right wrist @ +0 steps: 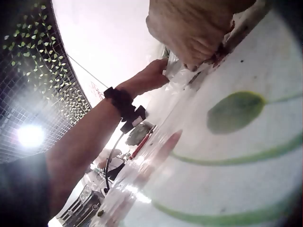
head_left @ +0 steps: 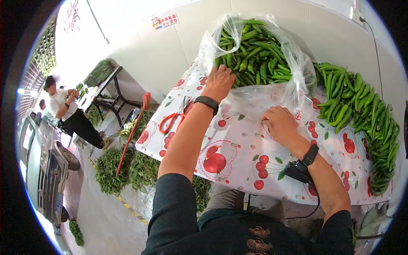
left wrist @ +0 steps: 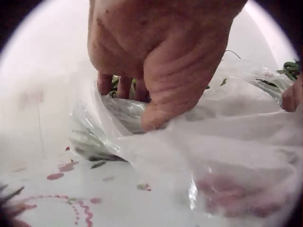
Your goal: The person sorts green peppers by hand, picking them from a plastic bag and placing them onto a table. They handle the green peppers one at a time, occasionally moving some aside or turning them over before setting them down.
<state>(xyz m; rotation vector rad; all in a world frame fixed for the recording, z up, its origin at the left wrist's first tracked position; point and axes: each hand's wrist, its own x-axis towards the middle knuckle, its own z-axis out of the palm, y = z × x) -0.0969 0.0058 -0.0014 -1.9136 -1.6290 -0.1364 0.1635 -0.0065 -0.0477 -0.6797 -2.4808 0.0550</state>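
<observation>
A clear plastic bag full of long green chili peppers lies open at the back of the table, its mouth towards me. My left hand grips the bag's rim on the left. In the left wrist view, the thumb of this left hand lies outside the plastic and the fingers reach inside. On the right, my right hand pinches the front part of the bag low over the tablecloth, fingers curled. The right wrist view shows the right hand close to the cloth, its fingertips partly hidden.
More green peppers are heaped along the table's right side. Red-handled scissors lie on the cherry-print tablecloth at left. Beyond the left edge are leafy bundles on the floor, a red-handled tool, a person and a vehicle.
</observation>
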